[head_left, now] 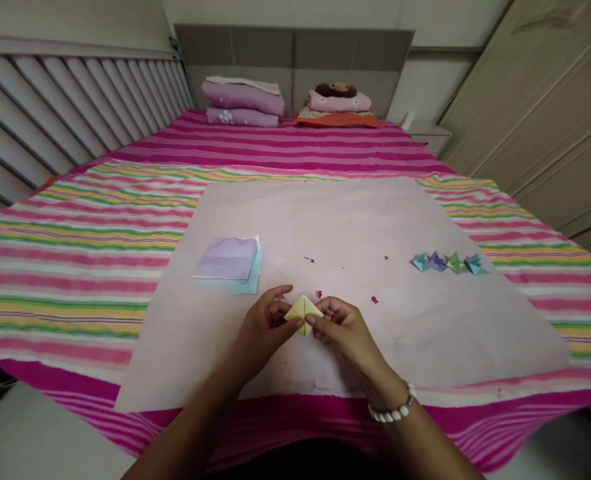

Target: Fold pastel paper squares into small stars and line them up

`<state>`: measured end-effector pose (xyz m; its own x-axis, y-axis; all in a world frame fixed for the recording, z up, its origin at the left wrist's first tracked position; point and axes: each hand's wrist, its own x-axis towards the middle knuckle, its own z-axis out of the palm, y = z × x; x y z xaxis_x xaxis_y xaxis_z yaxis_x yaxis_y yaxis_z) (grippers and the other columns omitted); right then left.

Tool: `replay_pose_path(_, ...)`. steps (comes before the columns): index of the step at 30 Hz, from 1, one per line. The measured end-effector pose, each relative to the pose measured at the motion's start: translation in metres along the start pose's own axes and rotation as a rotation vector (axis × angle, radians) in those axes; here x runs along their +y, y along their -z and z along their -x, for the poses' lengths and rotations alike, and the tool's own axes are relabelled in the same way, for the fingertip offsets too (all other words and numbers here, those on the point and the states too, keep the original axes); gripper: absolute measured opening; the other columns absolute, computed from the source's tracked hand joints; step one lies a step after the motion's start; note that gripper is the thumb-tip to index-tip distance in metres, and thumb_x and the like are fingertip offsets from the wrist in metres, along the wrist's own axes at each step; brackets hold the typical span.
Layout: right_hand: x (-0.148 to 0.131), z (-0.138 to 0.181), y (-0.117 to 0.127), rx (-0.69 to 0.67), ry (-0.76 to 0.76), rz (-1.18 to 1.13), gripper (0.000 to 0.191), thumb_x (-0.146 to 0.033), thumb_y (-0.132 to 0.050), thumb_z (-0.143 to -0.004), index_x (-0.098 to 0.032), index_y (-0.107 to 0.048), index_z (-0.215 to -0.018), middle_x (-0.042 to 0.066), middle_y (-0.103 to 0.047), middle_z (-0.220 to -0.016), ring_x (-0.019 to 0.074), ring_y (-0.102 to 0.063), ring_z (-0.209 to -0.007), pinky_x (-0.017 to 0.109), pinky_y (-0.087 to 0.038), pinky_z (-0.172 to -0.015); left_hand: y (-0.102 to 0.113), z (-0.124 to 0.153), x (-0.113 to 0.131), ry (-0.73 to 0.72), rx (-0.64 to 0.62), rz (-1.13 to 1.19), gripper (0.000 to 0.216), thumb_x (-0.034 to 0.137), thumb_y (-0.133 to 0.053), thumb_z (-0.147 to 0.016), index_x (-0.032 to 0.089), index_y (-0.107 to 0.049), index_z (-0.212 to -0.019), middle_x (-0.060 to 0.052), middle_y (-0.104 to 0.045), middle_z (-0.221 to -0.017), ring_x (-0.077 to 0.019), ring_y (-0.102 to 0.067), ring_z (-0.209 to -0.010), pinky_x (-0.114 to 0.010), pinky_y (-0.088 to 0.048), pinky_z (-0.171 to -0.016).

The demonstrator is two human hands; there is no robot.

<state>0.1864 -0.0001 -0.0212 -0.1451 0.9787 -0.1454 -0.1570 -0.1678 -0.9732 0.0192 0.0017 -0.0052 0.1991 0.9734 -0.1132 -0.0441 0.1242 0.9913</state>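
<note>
A small piece of folded yellow paper [303, 307], shaped like a diamond with a seam down its middle, is held just above the white sheet [425, 347]. My left hand [265, 323] pinches its left side, thumb on the front and index finger raised. On its right side, my right hand [344, 327] grips it with the thumb pressed near the centre seam. The fingers behind the paper are partly hidden. To the left lies a stack of square papers [228, 259], lilac on top with light blue below. A row of folded paper pieces [446, 262] in blue, purple and green sits at the right.
Small red scraps [374, 300] are scattered on the sheet. Beneath it spreads a striped bedcover [75, 267]. Folded purple bedding [244, 100] and pink bedding [339, 102] rest by the headboard [295, 67]. A slatted rail [75, 107] runs along the left.
</note>
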Motion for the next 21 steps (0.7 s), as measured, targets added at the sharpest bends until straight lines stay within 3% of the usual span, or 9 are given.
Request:
replay_pose_path(4, 0.001, -0.002, -0.003, 0.016, 0.001, 0.014, 0.029, -0.041, -0.079, -0.064, -0.017, -0.063, -0.067, -0.003, -0.059, -0.052, 0.0085, -0.048, -0.044, 0.022, -0.036, -0.046, 0.001, -0.006, 0.005, 0.068, -0.048, -0.047, 0.030, 0.038, -0.070, -0.072, 0.015, -0.070, -0.091, -0.003, -0.067, -0.078, -0.0138, -0.059, -0.069, -0.025, -0.045, -0.062)
replay_pose_path(7, 0.004, -0.003, -0.007, -0.002, -0.018, -0.029, 0.030, -0.042, -0.080, -0.062, -0.017, -0.064, -0.067, -0.004, -0.058, -0.051, 0.0084, -0.047, -0.044, 0.022, -0.035, -0.046, -0.001, -0.010, 0.006, 0.092, 0.012, -0.062, 0.025, 0.039, -0.070, -0.072, 0.014, -0.072, -0.079, 0.000, -0.064, -0.068, -0.0110, -0.054, -0.062, -0.022, -0.041, -0.056)
replay_pose_path(15, 0.012, -0.002, -0.015, -0.054, -0.085, -0.071, 0.031, -0.044, -0.078, -0.064, -0.015, -0.067, -0.060, 0.000, -0.064, -0.053, 0.0083, -0.047, -0.044, 0.023, -0.036, -0.048, -0.007, -0.017, 0.004, 0.081, 0.050, 0.008, 0.024, 0.039, -0.070, -0.071, 0.015, -0.069, -0.071, 0.003, -0.058, -0.051, -0.0105, -0.052, -0.047, -0.024, -0.040, -0.050)
replay_pose_path(21, 0.015, -0.004, -0.017, -0.038, -0.102, -0.094, 0.030, -0.040, -0.080, -0.060, -0.016, -0.062, -0.058, 0.001, -0.067, -0.055, 0.0082, -0.048, -0.044, 0.022, -0.037, -0.047, -0.005, -0.022, -0.006, 0.032, 0.126, -0.075, 0.026, 0.040, -0.069, -0.072, 0.016, -0.066, -0.065, 0.003, -0.057, -0.053, -0.0104, -0.050, -0.052, -0.023, -0.038, -0.048)
